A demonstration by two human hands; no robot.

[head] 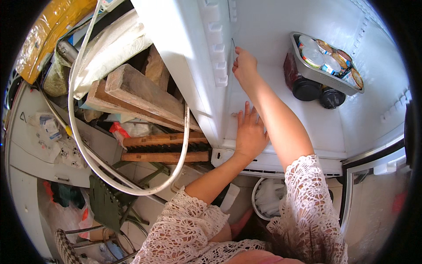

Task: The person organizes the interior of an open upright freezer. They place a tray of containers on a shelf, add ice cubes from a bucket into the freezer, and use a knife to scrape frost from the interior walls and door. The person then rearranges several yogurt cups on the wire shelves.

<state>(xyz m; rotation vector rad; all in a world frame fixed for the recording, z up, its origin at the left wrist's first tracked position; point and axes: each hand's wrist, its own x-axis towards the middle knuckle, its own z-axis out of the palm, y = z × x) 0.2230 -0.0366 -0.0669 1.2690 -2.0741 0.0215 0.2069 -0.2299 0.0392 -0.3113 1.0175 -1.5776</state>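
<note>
My right hand [245, 65] reaches deep into a white refrigerator cabinet [270, 79]. Its fingers pinch a thin dark wire-like piece [233, 43] against or close to the left inner wall; which, I cannot tell. Below it, my left hand [250, 137] lies flat with fingers spread on the cabinet floor near the front edge, holding nothing. A small round object [234, 115] is just left of its fingertips. To the right, a perforated metal tray [324, 75] of several cans [313, 56] rests on jars with black lids [306, 89].
Moulded shelf supports [219, 52] line the left wall. A glass door [376, 194] stands open at right. Below the cabinet is a white bucket [257, 194] holding plastic. At left are a looping white hose [179, 171], wooden beams [145, 92] and a folding stool [105, 203].
</note>
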